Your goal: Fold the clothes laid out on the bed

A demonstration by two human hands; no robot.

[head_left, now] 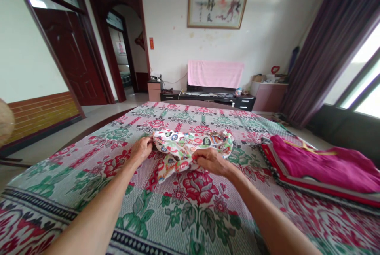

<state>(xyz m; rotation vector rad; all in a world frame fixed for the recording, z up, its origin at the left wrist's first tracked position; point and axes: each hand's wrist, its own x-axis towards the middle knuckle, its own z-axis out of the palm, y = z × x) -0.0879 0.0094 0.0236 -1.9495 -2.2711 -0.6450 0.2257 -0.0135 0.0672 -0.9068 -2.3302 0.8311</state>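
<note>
A small white garment [190, 146] printed with coloured patches lies crumpled in the middle of a bed covered by a red and green floral sheet [184, 207]. My left hand [141, 147] pinches the garment's left edge. My right hand [210, 160] grips its near edge, fingers curled into the cloth. Both forearms reach in from the bottom of the view.
A folded stack of magenta and red cloth [320, 168] lies on the bed at the right. Beyond the bed stand a low dark TV cabinet [208, 99] with a pink towel [215, 74] over the screen, dark curtains [323, 49] at right and wooden doors [74, 61] at left.
</note>
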